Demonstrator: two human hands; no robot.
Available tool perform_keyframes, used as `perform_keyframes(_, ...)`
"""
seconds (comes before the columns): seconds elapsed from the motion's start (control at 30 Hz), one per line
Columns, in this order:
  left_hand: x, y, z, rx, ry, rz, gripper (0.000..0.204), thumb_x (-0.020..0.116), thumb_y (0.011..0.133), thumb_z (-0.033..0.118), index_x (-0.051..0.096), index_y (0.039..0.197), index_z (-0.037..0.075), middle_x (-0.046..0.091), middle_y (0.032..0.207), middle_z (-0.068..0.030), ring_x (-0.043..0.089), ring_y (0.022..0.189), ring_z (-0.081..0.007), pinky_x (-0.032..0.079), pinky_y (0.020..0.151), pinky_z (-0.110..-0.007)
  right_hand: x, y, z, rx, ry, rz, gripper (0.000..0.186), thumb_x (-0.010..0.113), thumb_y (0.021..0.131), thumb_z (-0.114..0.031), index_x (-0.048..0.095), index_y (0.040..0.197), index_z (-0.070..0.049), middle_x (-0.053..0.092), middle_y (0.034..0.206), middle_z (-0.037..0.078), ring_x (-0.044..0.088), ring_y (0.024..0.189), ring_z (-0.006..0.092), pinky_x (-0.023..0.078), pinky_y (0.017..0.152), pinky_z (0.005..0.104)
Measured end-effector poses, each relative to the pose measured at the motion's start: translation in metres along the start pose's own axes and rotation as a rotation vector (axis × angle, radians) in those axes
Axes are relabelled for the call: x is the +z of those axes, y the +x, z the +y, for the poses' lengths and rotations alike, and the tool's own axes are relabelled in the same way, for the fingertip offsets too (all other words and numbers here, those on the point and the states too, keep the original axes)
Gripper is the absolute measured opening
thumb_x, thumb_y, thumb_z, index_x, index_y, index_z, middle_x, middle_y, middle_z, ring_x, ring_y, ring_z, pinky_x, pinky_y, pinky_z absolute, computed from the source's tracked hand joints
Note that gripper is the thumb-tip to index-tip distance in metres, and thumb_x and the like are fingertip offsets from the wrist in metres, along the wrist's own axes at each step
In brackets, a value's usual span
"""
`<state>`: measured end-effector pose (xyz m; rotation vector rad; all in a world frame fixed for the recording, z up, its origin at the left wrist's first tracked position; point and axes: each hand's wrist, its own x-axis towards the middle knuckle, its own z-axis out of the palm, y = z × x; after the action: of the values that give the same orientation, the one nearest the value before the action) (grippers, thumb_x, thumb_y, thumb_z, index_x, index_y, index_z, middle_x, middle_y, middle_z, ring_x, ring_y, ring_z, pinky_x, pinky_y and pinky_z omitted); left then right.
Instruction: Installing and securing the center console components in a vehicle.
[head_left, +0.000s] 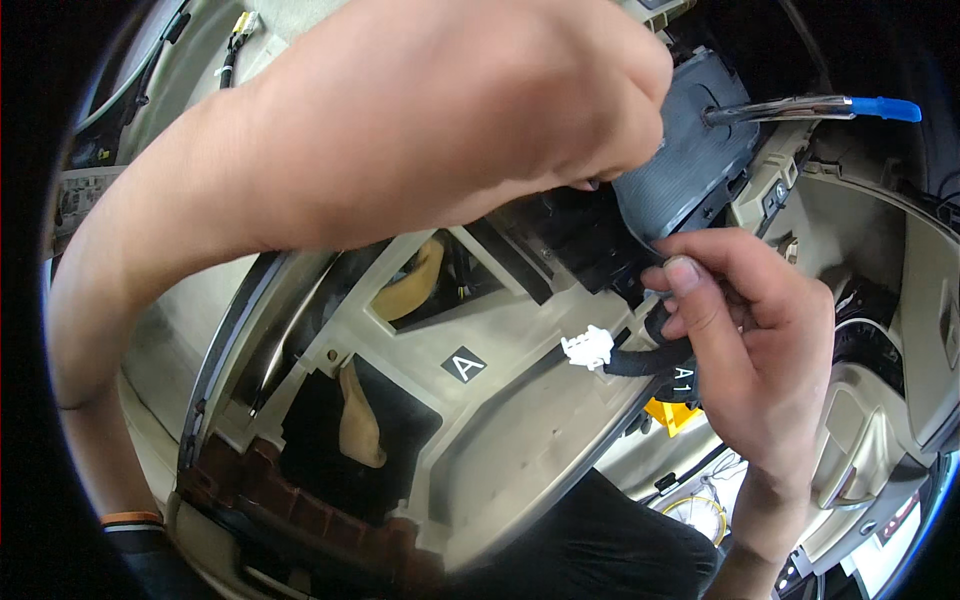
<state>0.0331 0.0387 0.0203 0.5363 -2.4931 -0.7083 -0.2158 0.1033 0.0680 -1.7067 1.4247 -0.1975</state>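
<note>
A beige trim panel (520,330) with cut-outs filled the middle of the view. Above it, at upper right, sat a dark ribbed module (690,160), a metal tool with a blue tip (810,108) sticking out of it. The left hand (480,110) reached across from the left and was curled closed against the module's lower edge; what it gripped was hidden. The right hand (750,340) pinched a black harness (650,358) just below the module. The harness ran leftward, ending in a white connector (588,347), free and nearer the right hand.
</note>
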Motion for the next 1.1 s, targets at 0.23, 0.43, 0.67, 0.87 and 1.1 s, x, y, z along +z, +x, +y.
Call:
perform_keyframes(0.23, -0.003, 0.002, -0.003, 0.135, 0.184, 0.034, 0.012, 0.074, 0.076, 0.006, 0.065, 0.082, 0.001, 0.070, 0.094, -0.0089, 0.070, 0.087, -0.0265, 0.057, 0.076, -0.036, -0.001, 0.004, 0.003, -0.134, -0.101, 0.012, 0.014, 0.062, 0.099, -0.003, 0.071, 0.106, 0.006, 0.075, 0.087, 0.008, 0.062, 0.070, 0.0062, 0.051, 0.065, 0.0207)
perform_keyframes(0.43, -0.004, 0.008, 0.006, -0.039, 0.111, -0.104, 0.021, 0.078, 0.071, 0.004, 0.070, 0.090, 0.000, 0.071, 0.099, -0.0098, 0.069, 0.097, -0.0275, 0.058, 0.081, -0.035, 0.003, 0.007, 0.002, -0.102, -0.051, 0.027, 0.015, 0.061, 0.100, -0.003, 0.069, 0.108, 0.006, 0.073, 0.086, 0.008, 0.061, 0.067, 0.0067, 0.050, 0.063, 0.0208)
perform_keyframes(0.67, -0.037, 0.023, -0.004, 0.074, 0.010, -0.507, 0.016, 0.066, 0.088, 0.018, 0.069, 0.086, 0.002, 0.068, 0.107, -0.0138, 0.066, 0.100, -0.0312, 0.052, 0.086, -0.043, 0.001, 0.015, -0.006, 0.168, 0.154, 0.019, 0.017, 0.060, 0.103, -0.009, 0.067, 0.111, 0.004, 0.070, 0.083, 0.007, 0.062, 0.065, 0.0069, 0.051, 0.061, 0.0203)
perform_keyframes(0.87, -0.025, 0.009, -0.006, 0.039, -0.006, -0.456, 0.015, 0.067, 0.086, 0.016, 0.070, 0.088, 0.001, 0.069, 0.107, -0.0135, 0.066, 0.101, -0.0306, 0.053, 0.086, -0.042, -0.001, 0.017, -0.001, 0.165, 0.164, 0.043, 0.019, 0.061, 0.103, -0.013, 0.067, 0.109, 0.004, 0.069, 0.080, 0.006, 0.061, 0.061, 0.0073, 0.050, 0.059, 0.0199)
perform_keyframes(1.1, -0.008, 0.004, -0.005, 0.024, -0.005, -0.387, 0.015, 0.070, 0.083, 0.013, 0.071, 0.090, 0.001, 0.069, 0.106, -0.0131, 0.066, 0.102, -0.0299, 0.054, 0.086, -0.041, -0.005, 0.019, 0.005, 0.159, 0.150, 0.020, 0.020, 0.062, 0.104, -0.015, 0.068, 0.107, 0.003, 0.070, 0.080, 0.006, 0.061, 0.060, 0.0070, 0.051, 0.058, 0.0192)
